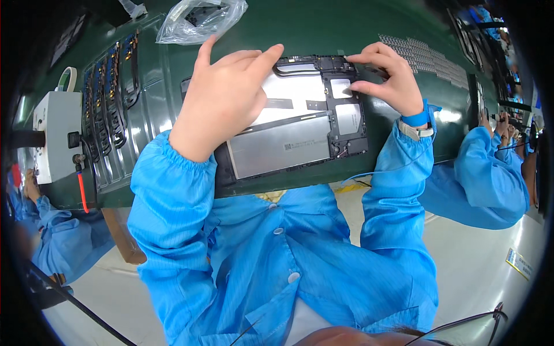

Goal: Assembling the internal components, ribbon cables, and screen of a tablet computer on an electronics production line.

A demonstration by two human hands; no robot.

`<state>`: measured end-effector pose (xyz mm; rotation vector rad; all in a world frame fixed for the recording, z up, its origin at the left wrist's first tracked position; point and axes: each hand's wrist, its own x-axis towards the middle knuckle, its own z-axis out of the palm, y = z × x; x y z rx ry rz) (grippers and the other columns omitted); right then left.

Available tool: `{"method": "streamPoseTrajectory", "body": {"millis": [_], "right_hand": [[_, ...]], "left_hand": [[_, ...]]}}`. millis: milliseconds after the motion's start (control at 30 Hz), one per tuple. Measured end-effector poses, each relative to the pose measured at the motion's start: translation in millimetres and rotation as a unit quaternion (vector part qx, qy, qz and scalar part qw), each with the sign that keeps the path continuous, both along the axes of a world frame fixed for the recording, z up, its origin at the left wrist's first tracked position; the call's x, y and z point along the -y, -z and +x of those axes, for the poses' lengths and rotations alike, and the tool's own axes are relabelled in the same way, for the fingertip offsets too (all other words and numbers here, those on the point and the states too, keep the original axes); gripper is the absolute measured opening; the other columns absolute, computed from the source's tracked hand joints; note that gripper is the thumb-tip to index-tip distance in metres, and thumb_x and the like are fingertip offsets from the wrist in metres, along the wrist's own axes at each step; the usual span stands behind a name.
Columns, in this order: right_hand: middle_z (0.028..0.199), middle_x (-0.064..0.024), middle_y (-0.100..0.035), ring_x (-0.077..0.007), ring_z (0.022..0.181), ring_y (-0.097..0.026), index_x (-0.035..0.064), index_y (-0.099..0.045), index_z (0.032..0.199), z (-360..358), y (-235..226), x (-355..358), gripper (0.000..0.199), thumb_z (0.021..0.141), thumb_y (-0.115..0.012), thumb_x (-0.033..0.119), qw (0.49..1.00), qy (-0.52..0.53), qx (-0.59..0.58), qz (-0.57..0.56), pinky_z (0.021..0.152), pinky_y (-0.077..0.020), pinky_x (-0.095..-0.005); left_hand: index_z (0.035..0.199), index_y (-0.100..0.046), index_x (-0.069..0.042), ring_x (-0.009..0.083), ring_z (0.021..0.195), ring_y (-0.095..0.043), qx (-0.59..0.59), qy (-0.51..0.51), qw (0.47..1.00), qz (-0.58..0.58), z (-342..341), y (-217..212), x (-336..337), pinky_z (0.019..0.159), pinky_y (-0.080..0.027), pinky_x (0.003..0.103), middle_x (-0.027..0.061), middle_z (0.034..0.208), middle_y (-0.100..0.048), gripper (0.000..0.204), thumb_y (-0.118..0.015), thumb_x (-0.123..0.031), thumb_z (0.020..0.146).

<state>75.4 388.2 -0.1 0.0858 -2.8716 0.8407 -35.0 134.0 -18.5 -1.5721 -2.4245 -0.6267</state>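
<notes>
An opened tablet [280, 151] lies flat on the green table, its inside facing up: a silver battery, a white shiny area, black frame and small circuit parts. My left hand [228, 95] rests over its left part, fingers bent at the far edge; the fingertips are partly hidden. At the far right corner, my right hand [392, 81] bends round the tablet, index fingertip on the far edge and thumb above a silver plate. A blue wrist strap with a thin cord is on my right wrist.
A clear plastic bag [202, 22] with a dark part lies at the back. Left are a clear tray [153, 75] of black flex strips and a white box [57, 130]. Rows of small metal parts [424, 57] lie back right. Co-workers in blue [490, 173] sit on both sides.
</notes>
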Motion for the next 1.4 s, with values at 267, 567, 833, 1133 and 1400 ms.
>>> {"method": "streamPoseTrajectory", "body": {"millis": [267, 567, 833, 1133, 1400], "right_hand": [[0.073, -0.0022, -0.06, -0.0072, 0.064, -0.054, 0.0034, -0.059, 0.097, -0.7, 15.3, -5.4, 0.016, 0.082, -0.058, 0.007, 0.972, 0.062, -0.005, -0.225, 0.059, -0.044, -0.0215], [0.079, -0.0034, -0.063, -0.0095, 0.073, -0.059, 0.0023, -0.06, 0.097, 0.5, 10.3, 1.2, 0.02, 0.078, -0.062, 0.01, 0.946, 0.101, 0.018, -0.308, 0.067, -0.0466, -0.0198], [0.076, -0.0059, -0.063, -0.0113, 0.068, -0.06, 0.0015, -0.063, 0.092, -1.0, 11.4, 6.0, 0.022, 0.073, -0.067, 0.011, 0.96, 0.124, 0.028, -0.251, 0.061, -0.0485, -0.0222], [0.071, -0.0153, -0.063, -0.0229, 0.059, -0.063, 0.0029, -0.064, 0.094, -0.9, 18.9, 17.7, 0.027, 0.072, -0.067, 0.018, 0.988, 0.149, -0.037, -0.01, 0.054, -0.0498, -0.0283], [0.072, -0.0128, -0.064, -0.0202, 0.064, -0.064, 0.0024, -0.064, 0.093, 2.6, 8.7, 25.4, 0.023, 0.073, -0.068, 0.015, 0.986, 0.168, -0.017, 0.001, 0.059, -0.0489, -0.0261]], "left_hand": [[0.108, -0.058, -0.014, 0.0209, 0.103, -0.055, 0.008, 0.009, 1.0, -0.023, -2.9, 0.0, 1.9, 0.1, -0.022, 0.055, 0.0034, 0.102, -0.062, 0.041, -0.048, 0.0, 0.071], [0.104, -0.061, -0.015, 0.0189, 0.109, -0.052, 0.007, 0.026, 0.999, -0.042, -4.5, 2.0, 4.1, 0.101, -0.018, 0.053, 0.0002, 0.11, -0.06, 0.038, -0.048, 0.0, 0.071], [0.1, -0.063, -0.015, 0.0178, 0.107, -0.052, -0.036, 0.021, 0.998, -0.05, -3.4, 3.6, 2.0, 0.1, -0.021, 0.053, -0.0015, 0.108, -0.06, 0.033, -0.054, -0.001, 0.072], [0.086, -0.065, -0.01, 0.0168, 0.106, -0.051, -0.162, 0.02, 0.984, -0.077, 5.4, -10.2, -7.3, 0.1, -0.025, 0.052, -0.0016, 0.103, -0.061, 0.019, -0.056, -0.006, 0.07], [0.079, -0.066, -0.005, 0.0122, 0.097, -0.053, -0.204, 0.175, 0.949, -0.166, -0.2, -27.5, -24.5, 0.103, -0.026, 0.045, -0.0009, 0.088, -0.059, 0.014, -0.058, -0.006, 0.067]]}}
